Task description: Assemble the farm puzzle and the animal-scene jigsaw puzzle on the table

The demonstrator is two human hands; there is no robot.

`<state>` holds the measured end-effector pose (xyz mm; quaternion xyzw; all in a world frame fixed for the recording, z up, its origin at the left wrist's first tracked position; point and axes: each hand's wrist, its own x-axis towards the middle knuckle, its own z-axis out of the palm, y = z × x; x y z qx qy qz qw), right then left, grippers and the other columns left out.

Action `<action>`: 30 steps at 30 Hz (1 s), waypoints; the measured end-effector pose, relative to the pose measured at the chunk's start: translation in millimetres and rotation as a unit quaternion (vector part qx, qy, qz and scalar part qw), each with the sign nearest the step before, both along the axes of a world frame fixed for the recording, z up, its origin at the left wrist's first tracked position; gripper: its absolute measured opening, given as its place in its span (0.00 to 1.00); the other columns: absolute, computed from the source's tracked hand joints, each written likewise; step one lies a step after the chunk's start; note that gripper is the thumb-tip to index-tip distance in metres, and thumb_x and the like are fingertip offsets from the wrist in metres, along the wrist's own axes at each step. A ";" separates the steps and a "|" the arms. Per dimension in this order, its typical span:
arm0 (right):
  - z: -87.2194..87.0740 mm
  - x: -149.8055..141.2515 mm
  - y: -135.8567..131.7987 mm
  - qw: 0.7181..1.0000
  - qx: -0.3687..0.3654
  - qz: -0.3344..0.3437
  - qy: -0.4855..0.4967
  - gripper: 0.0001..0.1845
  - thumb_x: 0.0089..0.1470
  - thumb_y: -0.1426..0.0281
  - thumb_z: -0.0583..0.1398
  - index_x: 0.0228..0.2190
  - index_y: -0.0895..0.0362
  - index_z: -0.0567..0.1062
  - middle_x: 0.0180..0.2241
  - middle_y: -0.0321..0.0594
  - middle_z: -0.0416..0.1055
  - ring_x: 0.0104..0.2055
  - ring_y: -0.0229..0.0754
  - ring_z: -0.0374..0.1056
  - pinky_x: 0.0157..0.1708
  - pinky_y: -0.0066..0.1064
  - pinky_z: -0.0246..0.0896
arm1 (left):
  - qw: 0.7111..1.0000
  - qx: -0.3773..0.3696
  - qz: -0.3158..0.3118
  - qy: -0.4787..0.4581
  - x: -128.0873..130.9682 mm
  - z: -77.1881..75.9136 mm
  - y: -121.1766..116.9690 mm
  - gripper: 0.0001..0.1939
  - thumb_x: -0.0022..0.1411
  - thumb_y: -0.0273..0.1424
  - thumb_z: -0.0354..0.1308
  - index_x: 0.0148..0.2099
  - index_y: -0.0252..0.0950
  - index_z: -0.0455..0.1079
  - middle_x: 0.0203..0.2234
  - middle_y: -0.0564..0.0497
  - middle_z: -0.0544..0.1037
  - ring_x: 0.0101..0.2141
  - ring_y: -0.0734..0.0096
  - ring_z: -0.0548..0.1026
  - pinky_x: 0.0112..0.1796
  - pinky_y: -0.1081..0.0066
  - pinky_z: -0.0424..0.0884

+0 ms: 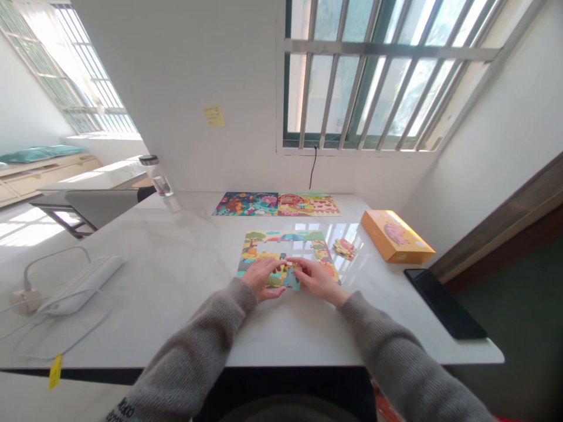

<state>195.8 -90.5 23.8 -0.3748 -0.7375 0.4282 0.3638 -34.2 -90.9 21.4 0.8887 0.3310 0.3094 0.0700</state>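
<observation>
In the head view, the left hand (264, 278) and the right hand (319, 280) are rested on a partly assembled jigsaw puzzle (281, 237), their fingertips (284, 263) brought close together over its near middle; whether a piece is pinched cannot be told. The puzzle is laid on a white marble-look worktop (176, 246). Loose puzzle pieces (344, 248) are heaped just to its right, an orange box (397, 236) is placed beyond them, and two assembled puzzles (277, 204) are laid further ahead.

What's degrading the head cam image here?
Head view: window glare washes the glossy table beside the jigsaw puzzle; the window blows out; wide-angle distortion tilts the walls and stretches the sleeves; left hand and right hand look fairly sharp.
</observation>
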 end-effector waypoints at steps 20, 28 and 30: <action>3.6 -0.2 -0.3 0.998 -0.042 -0.037 0.032 0.16 0.58 0.57 0.59 0.41 0.56 0.76 0.24 0.32 0.66 0.26 0.36 0.60 0.26 0.29 0.54 | 1.000 -0.010 0.002 -0.008 -4.3 -8.7 8.9 0.15 0.64 0.29 0.56 0.53 0.40 0.72 0.39 0.47 0.77 0.42 0.62 0.75 0.46 0.62 0.70; 6.5 -0.4 -1.9 0.992 -0.070 -0.066 0.078 0.16 0.56 0.56 0.61 0.37 0.56 0.75 0.32 0.37 0.75 0.35 0.40 0.69 0.36 0.32 0.64 | 1.000 -0.021 -0.009 -0.005 -4.1 -0.5 3.2 0.28 0.55 0.38 0.67 0.57 0.40 0.68 0.40 0.47 0.76 0.42 0.60 0.74 0.47 0.61 0.71; 6.9 -0.7 -2.4 0.992 -0.071 -0.071 0.082 0.16 0.55 0.56 0.62 0.36 0.56 0.74 0.31 0.37 0.74 0.34 0.39 0.69 0.36 0.32 0.64 | 1.000 -0.018 -0.007 0.002 -3.9 -1.6 3.4 0.29 0.54 0.37 0.68 0.57 0.40 0.68 0.40 0.47 0.75 0.43 0.59 0.74 0.47 0.60 0.71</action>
